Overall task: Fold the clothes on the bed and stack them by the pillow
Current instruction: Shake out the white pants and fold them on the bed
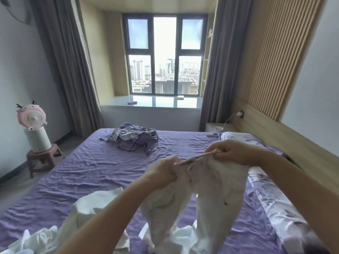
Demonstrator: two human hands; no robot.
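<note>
White trousers (207,195) hang, legs apart.

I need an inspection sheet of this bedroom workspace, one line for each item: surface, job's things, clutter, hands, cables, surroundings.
Surface: bed with a wrinkled purple sheet.
Job's things: white garment held up above the bed; white clothes unfolded at the near edge; purple pile crumpled at the far end; pillow at the right.
Clutter: nothing seen besides the clothes.
Hands: left hand and right hand both grip the garment's top edge.
Cables: white charger cable from the wall socket.
Surroundings: pink fan on a stool; window, curtains.
</note>
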